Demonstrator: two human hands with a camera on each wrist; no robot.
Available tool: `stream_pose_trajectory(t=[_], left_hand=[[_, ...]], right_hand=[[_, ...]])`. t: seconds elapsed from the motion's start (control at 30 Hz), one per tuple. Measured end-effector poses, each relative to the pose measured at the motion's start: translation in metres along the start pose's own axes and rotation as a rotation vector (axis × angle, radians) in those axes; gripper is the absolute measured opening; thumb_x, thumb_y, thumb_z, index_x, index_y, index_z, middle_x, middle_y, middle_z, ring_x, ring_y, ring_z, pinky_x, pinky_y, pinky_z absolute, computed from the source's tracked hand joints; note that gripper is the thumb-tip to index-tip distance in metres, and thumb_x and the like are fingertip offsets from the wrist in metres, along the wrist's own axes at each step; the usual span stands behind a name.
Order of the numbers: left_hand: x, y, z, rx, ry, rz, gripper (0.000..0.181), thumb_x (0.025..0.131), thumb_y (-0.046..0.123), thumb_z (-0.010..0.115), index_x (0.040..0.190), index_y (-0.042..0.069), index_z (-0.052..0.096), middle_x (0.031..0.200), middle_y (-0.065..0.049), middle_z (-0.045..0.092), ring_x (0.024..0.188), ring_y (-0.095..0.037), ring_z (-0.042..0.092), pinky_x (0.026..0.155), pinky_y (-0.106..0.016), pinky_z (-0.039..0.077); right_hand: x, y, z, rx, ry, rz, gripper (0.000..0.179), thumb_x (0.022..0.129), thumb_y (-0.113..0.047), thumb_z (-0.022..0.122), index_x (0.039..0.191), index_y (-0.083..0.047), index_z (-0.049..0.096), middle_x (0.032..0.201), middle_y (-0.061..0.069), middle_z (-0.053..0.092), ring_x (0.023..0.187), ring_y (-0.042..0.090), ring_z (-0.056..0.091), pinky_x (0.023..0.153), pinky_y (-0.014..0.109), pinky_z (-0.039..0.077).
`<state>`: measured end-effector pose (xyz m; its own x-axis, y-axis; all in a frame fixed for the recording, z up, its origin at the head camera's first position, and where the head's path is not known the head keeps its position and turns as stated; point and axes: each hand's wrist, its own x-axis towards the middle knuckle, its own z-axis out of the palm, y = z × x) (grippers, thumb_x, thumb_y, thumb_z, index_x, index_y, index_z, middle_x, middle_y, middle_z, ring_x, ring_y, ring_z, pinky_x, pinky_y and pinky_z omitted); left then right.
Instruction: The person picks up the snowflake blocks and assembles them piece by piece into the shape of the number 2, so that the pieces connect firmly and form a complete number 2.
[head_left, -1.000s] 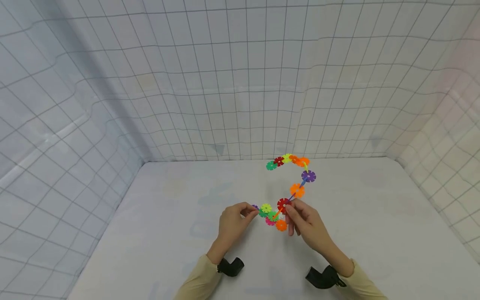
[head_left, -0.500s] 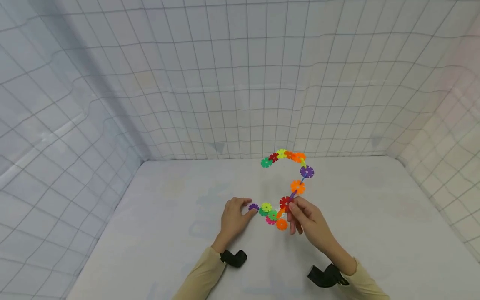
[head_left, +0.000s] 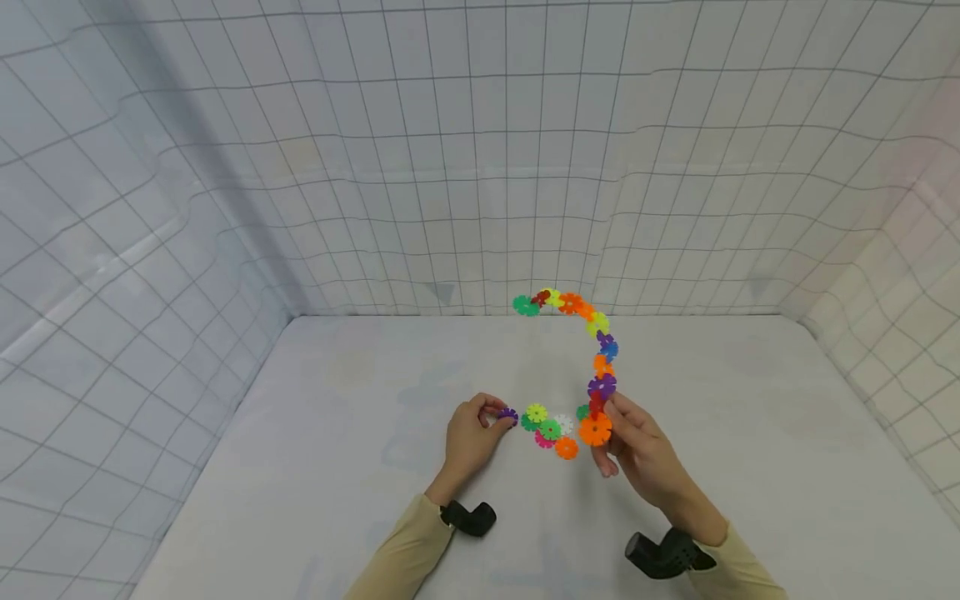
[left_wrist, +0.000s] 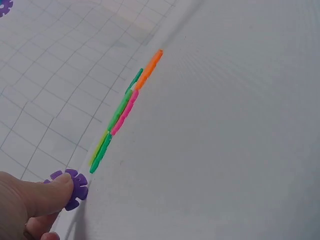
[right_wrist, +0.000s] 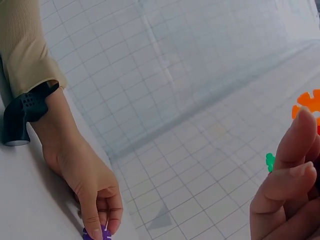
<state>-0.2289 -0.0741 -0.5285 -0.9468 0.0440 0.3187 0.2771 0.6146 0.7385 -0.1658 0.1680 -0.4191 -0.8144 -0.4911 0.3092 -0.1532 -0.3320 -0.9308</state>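
My left hand (head_left: 472, 433) pinches a loose purple snowflake disc (left_wrist: 78, 189) between thumb and fingers, low over the white table. With thumb and fingertips my right hand (head_left: 647, 454) grips the lower end of a chain of interlocked snowflake discs (head_left: 602, 386). The chain curves up and over to the left, from an orange disc (head_left: 596, 430) by the thumb to a green disc (head_left: 526, 306) at the far tip. Between the two hands several loose discs lie flat and partly overlapping, among them a yellow one (head_left: 536, 413), a pink one (head_left: 543, 439) and an orange one (head_left: 567, 447).
The white table (head_left: 360, 500) meets a grid-patterned curtain (head_left: 480, 167) behind it, and gridded sheets hang at both sides. A black wrist camera (head_left: 472, 518) sits on the left wrist and another black camera (head_left: 663, 553) on the right.
The left fingers have picked up the purple disc. The right hand has shifted slightly right and turned the chain, so its lower discs now face differently and its upper arc stands a bit higher.
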Motion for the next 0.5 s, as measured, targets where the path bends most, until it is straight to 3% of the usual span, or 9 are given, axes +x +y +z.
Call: stream_pose_trajectory(t=[0.1,0.3,0.5], left_hand=[[0.0013,-0.0005,0.0002,-0.047,0.014,-0.038,0.016,0.079,0.023,0.079,0.089,0.018,0.068,0.075,0.010,0.064,0.058,-0.007,0.043,0.056,-0.026,0.034],[0.0011,0.0007,-0.0004,-0.142,0.002,-0.048,0.011,0.080,0.024,0.078,0.088,0.018,0.073,0.073,0.011,0.066,0.058,-0.005,0.052,0.055,-0.024,0.041],[-0.0015,0.0042,-0.0019,-0.284,-0.043,-0.081,0.013,0.082,0.026,0.076,0.087,0.014,0.074,0.074,0.007,0.067,0.063,-0.007,0.061,0.059,-0.024,0.048]], right_hand=[[-0.0005,-0.0020,-0.0014,0.040,-0.019,-0.006,0.031,0.106,-0.012,0.022,0.112,-0.009,0.052,0.070,0.004,0.055,0.051,0.018,0.044,0.052,0.021,0.046],[0.0007,-0.0047,-0.0035,0.056,-0.083,-0.077,0.036,0.105,-0.007,0.018,0.117,-0.006,0.052,0.075,0.005,0.055,0.052,0.023,0.042,0.053,0.021,0.047],[-0.0005,-0.0047,-0.0039,0.007,-0.040,-0.021,0.031,0.105,-0.009,0.024,0.117,-0.007,0.052,0.072,0.005,0.057,0.051,0.021,0.044,0.050,0.024,0.046]])
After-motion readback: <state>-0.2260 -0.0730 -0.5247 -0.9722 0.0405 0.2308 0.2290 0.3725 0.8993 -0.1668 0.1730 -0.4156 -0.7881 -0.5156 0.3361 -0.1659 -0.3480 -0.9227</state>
